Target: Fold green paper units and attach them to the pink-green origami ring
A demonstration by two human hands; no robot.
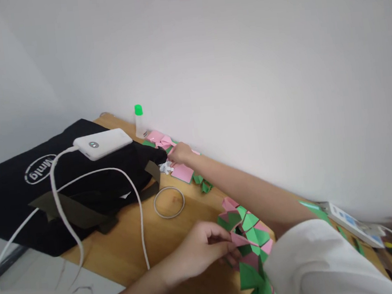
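Note:
My left hand point(210, 247) pinches the edge of a chain of folded paper pieces point(259, 236) in green and pink, which runs along the wooden table towards me. My white right sleeve hides part of this chain. Stretched out to the far edge by the wall, my right hand point(181, 153) has its fingers bent down among loose papers. Around it are folded pink paper point(165, 142), a flat pink sheet point(182, 173) and a crumpled white piece point(166, 168). What its fingertips grip, if anything, is hidden. Small green folded pieces point(203, 184) lie just below my right forearm.
A glue bottle point(140, 122) with a green cap stands by the wall. On a black bag point(16, 186) at left rests a white power bank point(105, 142), its white cable point(57, 200) looping over the table. A thin ring point(169, 202) and a power strip point(353, 223) lie nearby.

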